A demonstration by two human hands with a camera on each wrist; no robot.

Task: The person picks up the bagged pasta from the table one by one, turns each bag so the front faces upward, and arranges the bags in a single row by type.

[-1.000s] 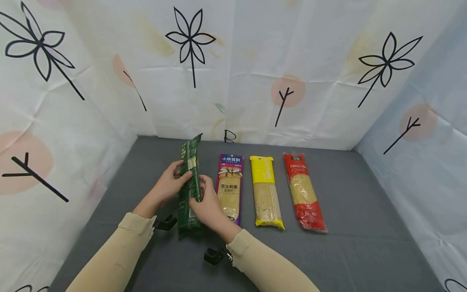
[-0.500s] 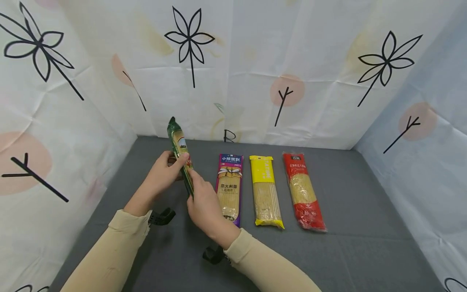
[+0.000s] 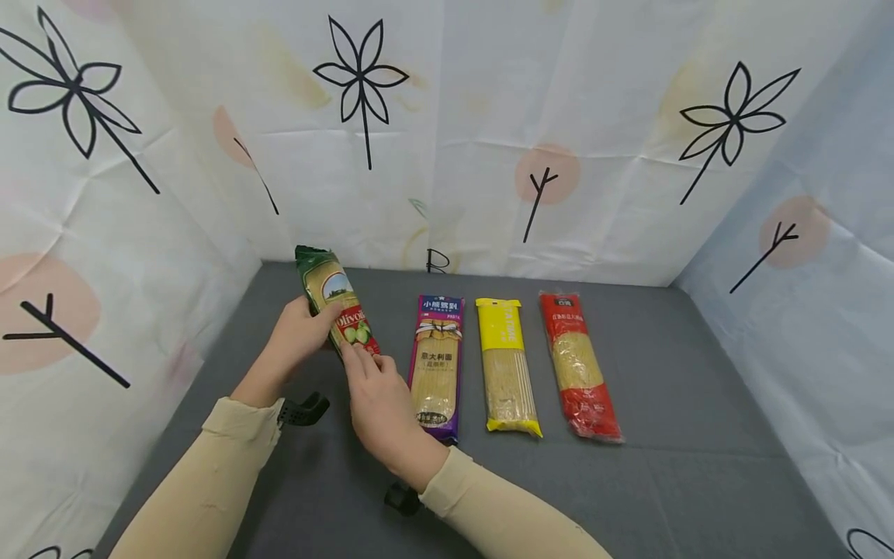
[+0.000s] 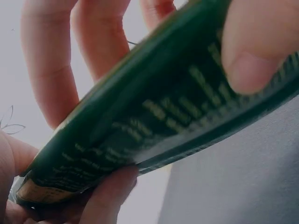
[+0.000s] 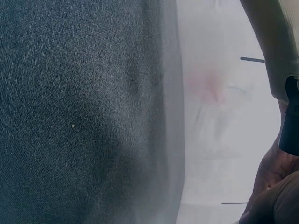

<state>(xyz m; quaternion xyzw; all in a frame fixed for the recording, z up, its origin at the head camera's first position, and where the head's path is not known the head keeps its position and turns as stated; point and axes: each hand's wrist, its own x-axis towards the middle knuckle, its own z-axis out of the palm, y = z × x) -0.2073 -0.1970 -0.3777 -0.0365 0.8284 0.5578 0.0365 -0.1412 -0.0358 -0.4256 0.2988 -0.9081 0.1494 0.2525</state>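
A green pasta packet [image 3: 323,281] with a red label and an olive picture is held tilted over the table's left side, its printed front facing up. My left hand [image 3: 288,338] grips its left edge, thumb across the front. My right hand [image 3: 382,404] holds the lower end, fingers lying over the front and covering that end. In the left wrist view, the packet's dark back [image 4: 117,126] carries small printed text, with fingers around both edges. The right wrist view shows mostly table cloth, with part of a hand [image 5: 271,179] at the right edge.
On the grey table [image 3: 684,388] lie three more pasta packets in a row: a purple-edged one [image 3: 438,365] beside my right hand, a yellow one [image 3: 507,365] and a red one [image 3: 582,365]. A white patterned cloth [image 3: 447,155] stands around the back and sides.
The green packet has been turned from its printed back to its olive-picture front. Both hands have moved left with it, and its top now leans left.
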